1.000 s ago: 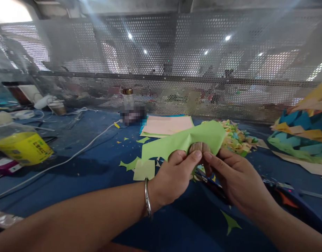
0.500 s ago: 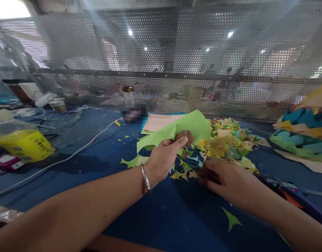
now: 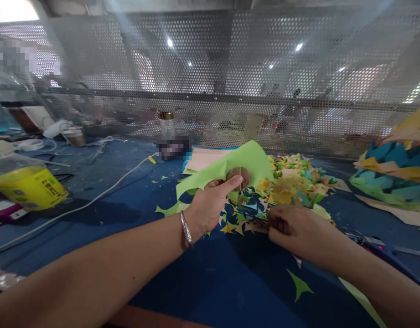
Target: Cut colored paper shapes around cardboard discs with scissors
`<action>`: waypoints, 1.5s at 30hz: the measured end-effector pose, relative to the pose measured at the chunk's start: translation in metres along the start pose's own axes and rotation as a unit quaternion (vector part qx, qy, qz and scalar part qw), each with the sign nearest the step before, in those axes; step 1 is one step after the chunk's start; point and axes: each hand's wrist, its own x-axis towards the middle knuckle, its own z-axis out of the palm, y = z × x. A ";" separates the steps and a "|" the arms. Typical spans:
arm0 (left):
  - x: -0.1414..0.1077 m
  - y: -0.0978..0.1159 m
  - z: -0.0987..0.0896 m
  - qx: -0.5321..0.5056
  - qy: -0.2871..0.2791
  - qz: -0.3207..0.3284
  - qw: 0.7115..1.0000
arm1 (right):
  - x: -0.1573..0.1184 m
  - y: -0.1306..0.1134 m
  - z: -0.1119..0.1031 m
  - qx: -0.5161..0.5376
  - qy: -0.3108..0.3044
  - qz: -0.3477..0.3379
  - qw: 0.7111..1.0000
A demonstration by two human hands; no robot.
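Observation:
My left hand [image 3: 215,200], a silver bangle at its wrist, is closed on a light green sheet of paper [image 3: 256,157]. Its thumb presses a round brown disc [image 3: 244,178] flat against the sheet. The sheet's lower edge is cut into curves. To the right, my right hand [image 3: 288,225] is closed around what look like scissors [image 3: 260,220]; only thin dark blades show, and the handles are hidden by the fingers. The blades lie just below the sheet, over small star-like paper scraps [image 3: 230,228].
A heap of coloured paper scraps [image 3: 295,182] lies beyond my right hand. Layered paper pieces [image 3: 394,177] stand at far right. Behind the green sheet is a paper stack [image 3: 206,159]. A yellow-labelled bottle [image 3: 28,187] and a white cable [image 3: 103,196] occupy the left; a perforated metal screen [image 3: 196,77] closes the back.
My right hand has drawn slightly back from the green sheet, the thin blades with it. The left hand keeps its hold on sheet and disc. The whole view has shifted a little.

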 end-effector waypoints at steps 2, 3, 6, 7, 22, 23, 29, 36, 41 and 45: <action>0.000 0.001 0.002 -0.038 0.012 -0.010 0.999 | 0.002 0.004 -0.001 0.038 0.005 0.006 0.999; 0.000 0.002 0.003 -0.048 0.020 -0.015 0.999 | 0.002 0.006 -0.002 0.058 0.009 0.006 0.998; 0.000 0.004 0.005 -0.053 0.025 -0.018 0.998 | 0.004 0.010 -0.005 0.125 0.021 0.004 0.992; 0.001 0.005 0.005 -0.056 0.025 -0.015 0.998 | 0.004 0.010 -0.006 0.147 0.023 0.002 0.989; -0.009 0.005 0.014 -0.109 0.026 -0.014 0.994 | 0.002 -0.011 0.003 0.539 0.055 0.108 0.834; -0.010 0.005 0.015 -0.113 0.026 -0.014 0.993 | 0.002 -0.013 0.004 0.533 0.073 0.102 0.837; -0.014 0.006 0.019 -0.134 -0.004 -0.024 0.991 | 0.005 -0.024 0.012 0.540 0.095 0.113 0.829; -0.017 0.004 0.022 -0.136 0.021 -0.035 0.990 | 0.004 -0.031 0.015 0.576 0.070 0.119 0.806; -0.018 -0.005 0.018 -0.097 0.005 -0.059 0.994 | 0.003 -0.036 0.010 0.603 0.079 0.126 0.784; -0.020 -0.012 0.015 -0.056 -0.025 -0.045 0.997 | 0.002 -0.039 0.006 0.611 0.086 0.135 0.776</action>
